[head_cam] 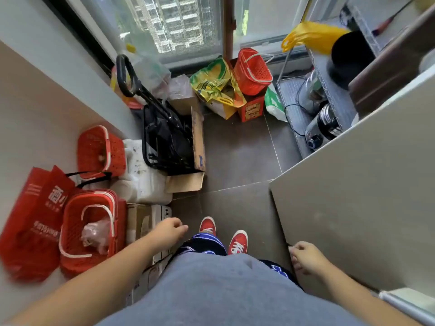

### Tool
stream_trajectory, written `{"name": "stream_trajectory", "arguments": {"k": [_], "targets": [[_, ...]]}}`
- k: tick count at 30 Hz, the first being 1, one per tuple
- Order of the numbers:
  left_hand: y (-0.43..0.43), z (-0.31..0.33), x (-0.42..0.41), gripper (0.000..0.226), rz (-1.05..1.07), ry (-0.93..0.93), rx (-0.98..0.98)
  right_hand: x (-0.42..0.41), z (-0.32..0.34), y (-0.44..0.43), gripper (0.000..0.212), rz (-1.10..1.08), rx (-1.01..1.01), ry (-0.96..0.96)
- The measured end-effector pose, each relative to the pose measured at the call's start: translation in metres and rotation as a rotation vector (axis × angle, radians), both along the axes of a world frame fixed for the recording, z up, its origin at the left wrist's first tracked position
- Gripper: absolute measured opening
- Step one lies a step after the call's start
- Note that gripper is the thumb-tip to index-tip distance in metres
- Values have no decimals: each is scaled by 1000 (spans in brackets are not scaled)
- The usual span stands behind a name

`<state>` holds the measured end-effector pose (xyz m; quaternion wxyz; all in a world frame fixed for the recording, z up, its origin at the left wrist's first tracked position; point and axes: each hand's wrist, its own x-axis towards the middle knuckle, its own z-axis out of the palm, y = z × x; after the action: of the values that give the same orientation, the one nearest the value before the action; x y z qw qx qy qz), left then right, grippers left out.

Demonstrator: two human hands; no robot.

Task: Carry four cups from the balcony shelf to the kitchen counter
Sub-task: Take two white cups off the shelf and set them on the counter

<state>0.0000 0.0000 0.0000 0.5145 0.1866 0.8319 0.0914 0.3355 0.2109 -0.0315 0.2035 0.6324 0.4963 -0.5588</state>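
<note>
I look straight down at a narrow balcony floor and my red shoes. My left hand (170, 229) hangs at my side with the fingers loosely curled and nothing in it. My right hand (306, 256) is down by the corner of the beige wall, fingers curled inward, also holding nothing. A metal wire shelf (339, 95) stands at the far right, partly hidden by the wall. On it I see steel pots, a black round container (350, 55) and a yellow plastic bag (310, 37). I cannot make out any cups from here.
Red plastic baskets (91, 229) and a red paper bag (35, 220) line the left wall. A folded black trolley (164, 128) sits in a cardboard box, with white jugs beside it. A yellow bag and another red basket (253, 71) stand by the window. Grey floor tiles (237, 149) run ahead.
</note>
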Motion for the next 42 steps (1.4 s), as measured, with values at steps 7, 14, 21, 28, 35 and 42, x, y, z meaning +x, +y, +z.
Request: {"name": "stream_trajectory", "arguments": {"k": [7, 14, 21, 28, 35, 42], "targets": [[-13, -3, -41, 25, 124, 3, -99, -113, 19, 84, 19, 107, 104, 99], [25, -22, -115, 28, 39, 17, -180, -199, 14, 153, 24, 93, 139, 130], [142, -18, -215, 29, -52, 30, -96, -204, 11, 201, 32, 65, 154, -33], [273, -8, -281, 30, -101, -1, 44, -203, 20, 242, 25, -106, 140, -98], [403, 22, -282, 30, -89, 5, 223, -279, 30, 337, 20, -93, 231, 19], [563, 96, -261, 22, -190, -10, 490, -369, 106, 467, 12, -51, 460, 314]]}}
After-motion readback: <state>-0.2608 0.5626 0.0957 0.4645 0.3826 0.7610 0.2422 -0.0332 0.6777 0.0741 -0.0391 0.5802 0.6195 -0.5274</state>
